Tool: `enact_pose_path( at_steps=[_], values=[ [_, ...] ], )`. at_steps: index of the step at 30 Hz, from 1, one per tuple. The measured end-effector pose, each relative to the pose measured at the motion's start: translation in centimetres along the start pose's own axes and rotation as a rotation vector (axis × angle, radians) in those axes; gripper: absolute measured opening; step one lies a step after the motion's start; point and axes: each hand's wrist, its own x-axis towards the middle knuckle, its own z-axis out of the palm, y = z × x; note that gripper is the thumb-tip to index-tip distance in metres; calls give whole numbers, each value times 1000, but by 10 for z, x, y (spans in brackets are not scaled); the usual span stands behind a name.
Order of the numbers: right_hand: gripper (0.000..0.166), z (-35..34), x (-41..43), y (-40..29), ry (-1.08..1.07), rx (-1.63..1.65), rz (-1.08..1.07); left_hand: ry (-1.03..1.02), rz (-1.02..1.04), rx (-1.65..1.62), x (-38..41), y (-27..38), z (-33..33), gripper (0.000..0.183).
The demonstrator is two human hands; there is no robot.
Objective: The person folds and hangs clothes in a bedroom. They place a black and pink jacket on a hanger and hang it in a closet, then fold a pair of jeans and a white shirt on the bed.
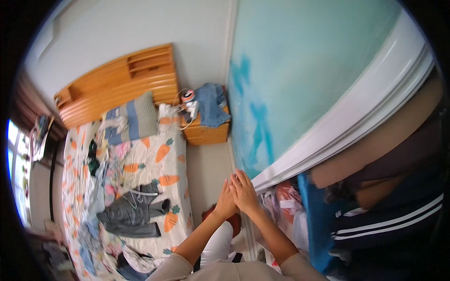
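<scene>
My left hand (pixel 226 203) and my right hand (pixel 245 195) touch each other in front of my body, fingers stretched out. The right hand partly covers the left, and I see nothing held in either. Below them a round reddish-brown thing (pixel 235 223) shows on the floor side, mostly hidden by my arms. To the left, a dark grey garment (pixel 123 216) with long sleeves lies spread on the bed (pixel 175 151). Pale clothes hangers (pixel 140 193) rest on top of it. A heap of mixed clothes (pixel 105 179) runs along the bed beside the garment.
A wooden headboard (pixel 119 84) and a striped pillow (pixel 132 117) are at the bed's far end. A denim garment (pixel 211 105) and a white power strip (pixel 191 109) lie on the nightstand (pixel 207 135). Right of me are a teal panel (pixel 299 70), plastic bags (pixel 289 202) and dark hanging clothes (pixel 386 224).
</scene>
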Motion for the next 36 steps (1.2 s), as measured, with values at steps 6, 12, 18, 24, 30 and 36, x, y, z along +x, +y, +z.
enact_pose_path(
  at_steps=[6, 12, 18, 24, 30, 36],
  values=[
    [36, 124, -103, -19, -270, 657, 332, 238, -176, -74, -141, -30, 50, 17],
    [41, 134, -196, -103, -865, 950, 546, 214, -86, -23, -290, 5, -1, 17],
    [41, 189, -251, -165, -974, 743, 251, 240, -389, 20, -410, 19, 14, 25],
    [42, 288, -316, -202, -1129, 670, 198, 274, -665, 13, -523, -1, 42, 33],
    [38, 421, -339, -209, -1313, 726, 633, 376, -1256, -108, -624, -60, 56, 53],
    [49, 542, -319, -218, -1211, 529, 380, 778, -1716, -588, -700, -95, 81, 58]
  ],
)
